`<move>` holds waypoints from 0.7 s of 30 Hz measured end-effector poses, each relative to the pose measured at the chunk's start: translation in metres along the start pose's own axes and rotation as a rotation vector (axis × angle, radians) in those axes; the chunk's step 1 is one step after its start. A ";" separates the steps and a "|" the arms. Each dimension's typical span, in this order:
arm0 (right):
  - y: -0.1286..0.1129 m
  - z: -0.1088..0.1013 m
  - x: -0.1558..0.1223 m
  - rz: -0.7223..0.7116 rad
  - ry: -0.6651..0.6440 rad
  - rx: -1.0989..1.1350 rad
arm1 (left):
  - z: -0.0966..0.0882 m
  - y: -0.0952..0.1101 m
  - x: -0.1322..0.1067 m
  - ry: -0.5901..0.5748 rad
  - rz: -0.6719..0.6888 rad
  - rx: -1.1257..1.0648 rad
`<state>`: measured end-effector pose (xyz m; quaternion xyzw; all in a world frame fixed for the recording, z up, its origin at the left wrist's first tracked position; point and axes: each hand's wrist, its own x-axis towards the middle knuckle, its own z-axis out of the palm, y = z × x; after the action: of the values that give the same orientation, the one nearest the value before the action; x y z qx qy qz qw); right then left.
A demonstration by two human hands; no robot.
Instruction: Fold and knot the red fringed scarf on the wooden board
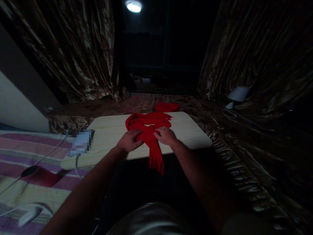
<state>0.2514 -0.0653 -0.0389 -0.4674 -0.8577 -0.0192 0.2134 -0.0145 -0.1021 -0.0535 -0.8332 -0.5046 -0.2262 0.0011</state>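
Note:
A red scarf (pixel 150 133) with fringed ends lies in a crossed loop on a pale wooden board (pixel 107 132). One fringed end hangs over the board's near edge; the other lies at the far side. My left hand (pixel 129 139) rests on the scarf's left part, its fingers stretched out and its thumb apart. On the right side, my right hand (pixel 166 135) has its fingers and thumb bent in around the scarf's edge near the crossing. Dim light hides the exact contact of the fingertips.
Behind the board lies another red cloth (pixel 167 106). A blurred-out device (pixel 81 142) with a cable sits at the board's left edge. Striped bedding (pixel 14 156) holds a red object (pixel 40 175) and a white item (pixel 29 216). A small lamp (pixel 238 94) stands right, near curtains (pixel 93 49).

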 end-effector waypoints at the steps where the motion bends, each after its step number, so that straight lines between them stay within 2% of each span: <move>1: 0.001 0.000 0.000 0.014 0.004 -0.015 | -0.001 0.001 0.000 0.001 -0.007 -0.007; 3: 0.003 -0.001 0.001 0.076 0.026 -0.062 | -0.004 0.003 -0.001 0.002 -0.025 -0.033; 7: 0.006 -0.001 0.003 0.305 0.139 -0.178 | -0.007 0.003 -0.002 0.024 -0.079 -0.074; 9: 0.007 -0.001 0.003 0.359 0.151 -0.200 | -0.007 0.002 -0.002 0.045 -0.103 -0.052; 16: 0.003 -0.005 0.001 0.340 0.127 -0.206 | -0.007 -0.001 -0.001 0.071 -0.048 0.005; 21: -0.002 -0.010 0.002 0.370 0.100 -0.213 | -0.005 -0.002 -0.002 0.068 -0.058 0.057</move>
<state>0.2526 -0.0671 -0.0291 -0.6354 -0.7386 -0.0934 0.2048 -0.0185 -0.1039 -0.0506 -0.8096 -0.5344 -0.2400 0.0355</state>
